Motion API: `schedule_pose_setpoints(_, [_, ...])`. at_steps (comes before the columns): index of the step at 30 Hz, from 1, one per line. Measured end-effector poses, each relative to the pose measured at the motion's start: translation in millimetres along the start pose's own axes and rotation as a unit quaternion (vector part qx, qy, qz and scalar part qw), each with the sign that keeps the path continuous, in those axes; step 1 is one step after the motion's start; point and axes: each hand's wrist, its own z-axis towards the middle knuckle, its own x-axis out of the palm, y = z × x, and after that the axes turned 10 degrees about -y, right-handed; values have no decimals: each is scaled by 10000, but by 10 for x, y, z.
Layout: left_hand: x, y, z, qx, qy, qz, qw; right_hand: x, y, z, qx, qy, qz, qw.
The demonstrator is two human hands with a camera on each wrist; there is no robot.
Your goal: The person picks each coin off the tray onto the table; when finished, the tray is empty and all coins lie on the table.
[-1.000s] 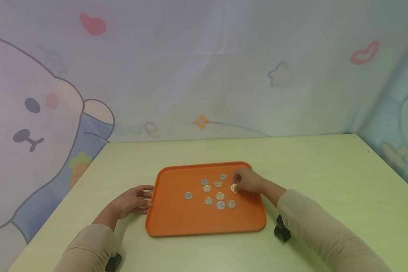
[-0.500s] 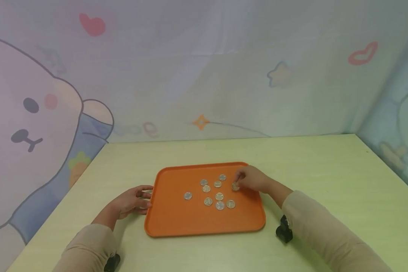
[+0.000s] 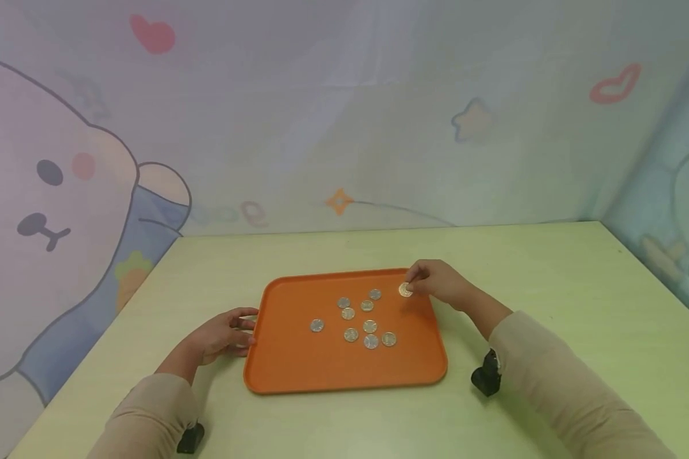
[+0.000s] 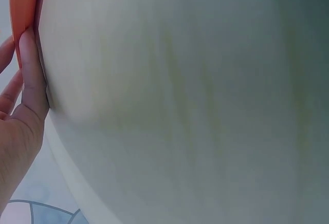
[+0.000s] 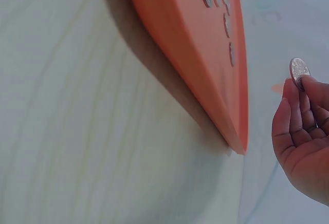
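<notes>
My right hand (image 3: 438, 280) pinches a gold-coloured coin (image 3: 405, 290) between thumb and fingertips, over the back right corner of the orange tray (image 3: 298, 370). In the right wrist view the pinched coin (image 5: 299, 73) stands on edge, well off the tray. Several more coins, silvery and gold-toned, lie flat in the tray's middle, among them a silvery coin (image 3: 317, 325) apart from the others at left. My left hand (image 3: 221, 336) rests at the tray's left rim with its fingers extended and spread, fingertips against the edge. In the left wrist view the left hand (image 4: 25, 106) touches the orange rim.
The tray lies on a pale yellow-green table (image 3: 528, 268). A cloth backdrop (image 3: 298, 127) printed with a bear, hearts and stars hangs behind the table. A black device (image 3: 487, 375) is strapped under the right sleeve, another (image 3: 191, 438) under the left.
My right hand has lifted the coin off the tray's right side and moved it back and slightly right. The left hand stays at the rim; the other coins lie as before.
</notes>
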Motion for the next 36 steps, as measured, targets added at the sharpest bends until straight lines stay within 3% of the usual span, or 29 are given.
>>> schedule_pose_setpoints(18, [-16, -2, -42, 28, 8, 16, 10000, -354, -148, -20, 55, -313, 267, 9991])
schedule_pose_setpoints(26, [5, -15, -18, 84, 6, 66, 9999, -507, -284, -15, 277, -589, 202, 9977])
schedule_pose_setpoints(36, [13, -33, -21, 170, 67, 132, 9997, -564, -424, 30, 558, -576, 130, 9967])
